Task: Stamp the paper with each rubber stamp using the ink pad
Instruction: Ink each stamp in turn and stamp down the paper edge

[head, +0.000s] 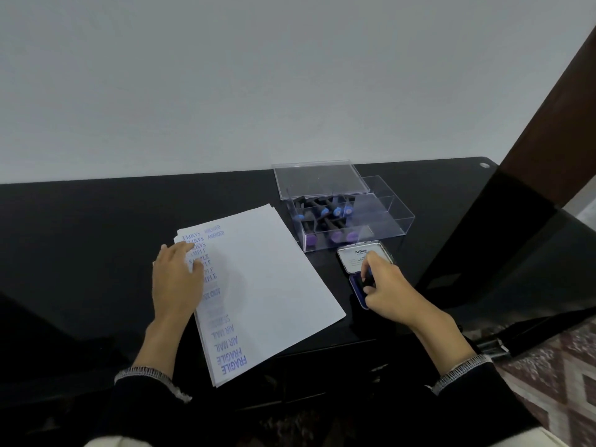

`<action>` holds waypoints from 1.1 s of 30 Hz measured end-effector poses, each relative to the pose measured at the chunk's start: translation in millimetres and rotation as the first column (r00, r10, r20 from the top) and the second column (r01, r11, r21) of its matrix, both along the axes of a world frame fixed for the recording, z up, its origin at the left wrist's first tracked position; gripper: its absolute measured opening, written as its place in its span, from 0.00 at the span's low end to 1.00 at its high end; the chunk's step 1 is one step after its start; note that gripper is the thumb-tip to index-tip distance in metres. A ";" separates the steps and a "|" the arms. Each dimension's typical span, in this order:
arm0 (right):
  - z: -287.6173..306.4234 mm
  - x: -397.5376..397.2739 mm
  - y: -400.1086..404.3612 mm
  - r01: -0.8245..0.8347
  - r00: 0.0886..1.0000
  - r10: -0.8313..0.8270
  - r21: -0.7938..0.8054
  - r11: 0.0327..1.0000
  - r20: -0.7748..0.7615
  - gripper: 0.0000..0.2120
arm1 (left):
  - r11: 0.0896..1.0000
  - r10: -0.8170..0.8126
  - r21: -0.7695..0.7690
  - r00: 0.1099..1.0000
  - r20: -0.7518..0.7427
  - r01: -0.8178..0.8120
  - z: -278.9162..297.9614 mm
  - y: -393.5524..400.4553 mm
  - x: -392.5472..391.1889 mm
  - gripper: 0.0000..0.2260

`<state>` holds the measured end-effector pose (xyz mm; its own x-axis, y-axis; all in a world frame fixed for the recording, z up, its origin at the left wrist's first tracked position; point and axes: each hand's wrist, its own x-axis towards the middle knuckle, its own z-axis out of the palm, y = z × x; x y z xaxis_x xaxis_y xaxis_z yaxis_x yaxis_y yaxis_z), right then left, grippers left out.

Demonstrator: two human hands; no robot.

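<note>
On the black counter (96, 221), against a pale wall, largest item first: a stack of white paper (267, 285), lying askew, its left margin carrying a column of blue stamp impressions (SAMPLE, AMENDED, AIR MAIL, FRAGILE legible; several others smeared or covered by the hand). Behind and to its right, a clear plastic box (380, 214) with its lid (319, 180) propped open at the rear; rubber stamps (335, 221) with dark handles and blue or purple ends lie in the left compartments, their exact count hard to make out.

Just in front of the box, an ink pad (358, 285), open; its white labelled lid stands toward the box, the blue pad largely hidden under the right hand.

Left hand (175, 279): palm down on the paper's left edge, fingers straight and loosely together, pressing the sheet flat.

Right hand (385, 291): arm reaching in from lower right, fingers curled and pinching a small dark stamp (367, 280) set down on the blue pad; the stamp is mostly concealed by the fingers. Both dark sleeves with pale trimmed cuffs are cut off by the bottom edge.
</note>
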<state>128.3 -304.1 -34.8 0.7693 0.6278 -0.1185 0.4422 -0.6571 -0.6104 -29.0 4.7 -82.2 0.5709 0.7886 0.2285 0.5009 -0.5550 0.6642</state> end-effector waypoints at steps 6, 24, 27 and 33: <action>-2.2 -7.5 5.9 0.027 0.998 -0.025 -0.049 0.998 0.056 0.16 | 0.998 0.058 0.039 0.997 -0.045 -0.056 -9.0 -8.4 -1.3 0.20; -3.5 -7.0 -1.0 0.165 0.986 -0.161 0.109 0.980 -0.045 0.14 | 0.997 0.076 0.029 0.995 -0.058 -0.075 -7.8 -10.1 -4.3 0.19; 0.1 -0.8 -6.5 0.183 0.982 -0.175 0.115 0.976 -0.078 0.12 | 0.996 0.093 0.011 0.995 -0.034 -0.093 -6.4 -10.2 -5.2 0.19; 0.6 1.9 -7.8 0.188 0.982 -0.185 0.169 0.968 -0.033 0.11 | 0.994 0.109 0.015 0.993 -0.044 -0.109 -7.7 -8.2 -4.6 0.19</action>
